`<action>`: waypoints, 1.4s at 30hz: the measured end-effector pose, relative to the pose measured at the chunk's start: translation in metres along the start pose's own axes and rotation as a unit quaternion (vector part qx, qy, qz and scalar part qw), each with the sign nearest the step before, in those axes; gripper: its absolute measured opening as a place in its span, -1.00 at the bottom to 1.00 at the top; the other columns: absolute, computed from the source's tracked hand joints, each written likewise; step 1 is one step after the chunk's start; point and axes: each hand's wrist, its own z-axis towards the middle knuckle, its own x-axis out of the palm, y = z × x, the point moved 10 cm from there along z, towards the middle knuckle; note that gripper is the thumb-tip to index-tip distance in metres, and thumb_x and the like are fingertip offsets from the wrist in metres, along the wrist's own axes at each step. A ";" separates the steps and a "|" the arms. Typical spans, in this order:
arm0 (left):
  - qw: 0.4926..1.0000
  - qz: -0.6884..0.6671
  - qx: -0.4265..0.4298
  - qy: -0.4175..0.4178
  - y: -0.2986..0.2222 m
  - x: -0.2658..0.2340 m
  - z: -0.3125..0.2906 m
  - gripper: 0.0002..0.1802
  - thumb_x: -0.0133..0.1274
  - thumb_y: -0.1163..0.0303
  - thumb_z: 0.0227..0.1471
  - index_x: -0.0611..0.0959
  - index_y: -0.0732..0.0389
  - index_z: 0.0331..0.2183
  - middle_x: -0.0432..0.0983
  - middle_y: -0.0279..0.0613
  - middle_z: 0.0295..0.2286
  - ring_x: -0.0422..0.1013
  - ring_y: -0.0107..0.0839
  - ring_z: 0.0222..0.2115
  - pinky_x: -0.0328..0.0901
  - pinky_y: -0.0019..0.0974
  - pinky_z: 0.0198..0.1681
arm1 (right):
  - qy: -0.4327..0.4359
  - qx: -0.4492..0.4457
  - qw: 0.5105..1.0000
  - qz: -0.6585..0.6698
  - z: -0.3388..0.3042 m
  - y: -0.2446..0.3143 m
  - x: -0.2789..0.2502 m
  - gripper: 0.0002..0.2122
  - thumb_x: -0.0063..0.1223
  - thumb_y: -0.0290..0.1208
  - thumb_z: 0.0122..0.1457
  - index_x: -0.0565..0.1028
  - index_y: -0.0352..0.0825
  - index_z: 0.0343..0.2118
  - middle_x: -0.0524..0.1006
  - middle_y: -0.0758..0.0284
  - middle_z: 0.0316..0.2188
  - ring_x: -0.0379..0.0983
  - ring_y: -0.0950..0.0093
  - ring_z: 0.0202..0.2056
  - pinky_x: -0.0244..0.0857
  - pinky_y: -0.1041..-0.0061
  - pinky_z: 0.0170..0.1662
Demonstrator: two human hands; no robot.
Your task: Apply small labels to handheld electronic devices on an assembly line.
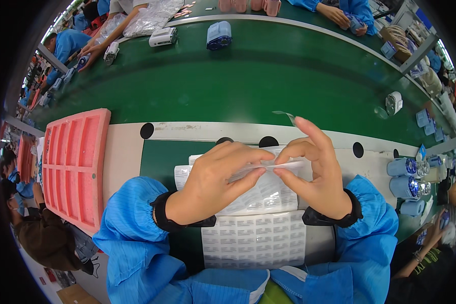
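In the middle of the head view both hands meet over sheets of small white printed labels [253, 240]. My left hand [213, 177] pinches a thin clear plastic piece [291, 165], perhaps a bag or film, between thumb and fingertips. My right hand [316, 175] pinches the same plastic right beside it, thumb against a finger. Its raised index finger carries a small clear strip [285, 113] at the tip. One label sheet lies near my body, and others lie partly hidden under my hands. A black band circles each wrist over blue sleeves.
A pink foam tray [76, 164] with compartments stands at the left. Beyond the pale ledge runs a green conveyor belt [248, 81] bearing a blue device [219, 35] and white ones [163, 37]. Blue cylindrical devices [403, 186] stand at the right. Co-workers' hands [334, 17] work across the belt.
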 end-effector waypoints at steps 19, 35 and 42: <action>0.991 0.116 0.069 0.025 -0.005 0.011 -0.005 -0.88 0.15 0.49 -0.22 0.56 0.26 -0.51 0.45 -0.24 -0.55 0.33 -0.33 -0.52 0.23 -0.40 -0.46 | -0.011 -0.052 0.995 -0.085 -0.005 0.012 0.000 -0.50 0.06 -0.61 -0.05 0.26 -0.33 0.02 0.51 0.38 -0.55 0.40 0.54 -0.49 0.11 0.59 -0.33; 0.991 0.007 -0.091 0.102 0.019 0.001 0.001 -0.85 0.13 0.47 -0.18 0.59 0.28 -0.44 0.49 -0.17 -0.51 0.38 -0.41 -0.50 0.25 -0.43 -0.45 | 0.008 0.071 0.995 0.065 0.001 -0.013 -0.002 -0.32 0.10 -0.68 -0.11 0.03 -0.44 0.10 0.52 0.28 -0.50 0.43 0.54 -0.32 0.18 0.56 -0.10; 0.997 0.061 -0.026 0.041 0.004 -0.003 0.004 -0.91 0.14 0.49 -0.19 0.61 0.27 -0.50 0.49 -0.22 -0.52 0.36 -0.41 -0.53 0.24 -0.43 -0.48 | 0.005 0.127 0.989 0.082 -0.004 -0.024 -0.005 -0.31 0.10 -0.70 -0.12 0.03 -0.43 0.11 0.53 0.30 -0.49 0.43 0.58 -0.35 0.23 0.63 -0.18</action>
